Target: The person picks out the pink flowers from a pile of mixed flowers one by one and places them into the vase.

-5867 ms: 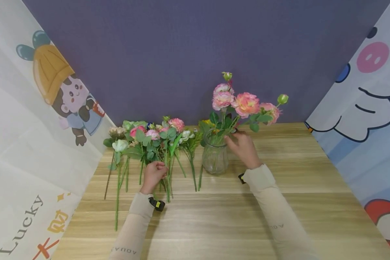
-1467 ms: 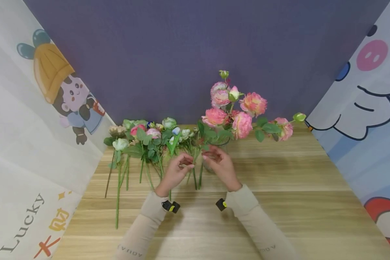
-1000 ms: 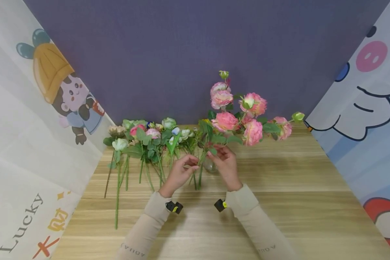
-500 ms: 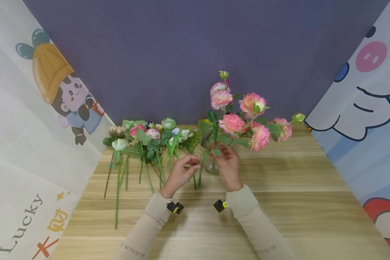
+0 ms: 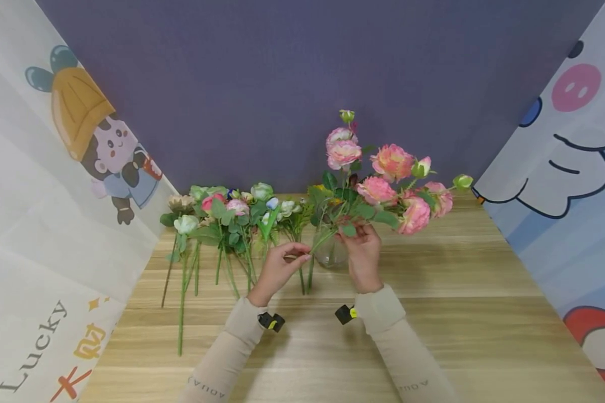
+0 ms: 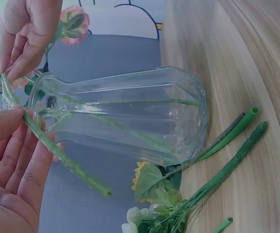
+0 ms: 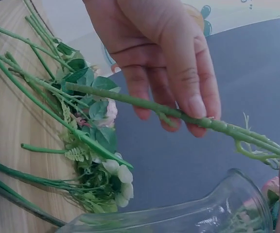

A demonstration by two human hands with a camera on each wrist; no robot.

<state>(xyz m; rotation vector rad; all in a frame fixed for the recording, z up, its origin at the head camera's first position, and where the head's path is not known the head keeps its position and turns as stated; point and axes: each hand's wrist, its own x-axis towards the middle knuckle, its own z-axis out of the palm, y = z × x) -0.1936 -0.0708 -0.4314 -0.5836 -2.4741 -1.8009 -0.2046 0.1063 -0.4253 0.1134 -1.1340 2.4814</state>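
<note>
My left hand (image 5: 278, 268) pinches the lower stem (image 7: 130, 99) of a pink flower spray (image 5: 376, 191) between thumb and fingertips. Higher up the same stem, just under the leaves, my right hand (image 5: 365, 254) holds it with its fingertips. The spray leans to the right, two full blooms and a pale bud at its top. Its cut end (image 6: 106, 191) hangs free in the left wrist view, outside the clear glass vase (image 6: 120, 116). Upright behind the hands, the vase holds other pink flowers (image 5: 343, 150) whose stems show through the glass.
Left of the vase, several loose flowers lie on the wooden table (image 5: 302, 347), among them a white-green one (image 5: 186, 225) and small white blossoms (image 6: 135, 216). A yellow sunflower (image 6: 141, 179) lies beside the vase. A dark panel (image 5: 302, 84) stands behind.
Both hands came together in front of the vase with a pink flower spray picked up from the table pile. Over the last second its blooms swung rightward, and the right hand shifted slightly right.
</note>
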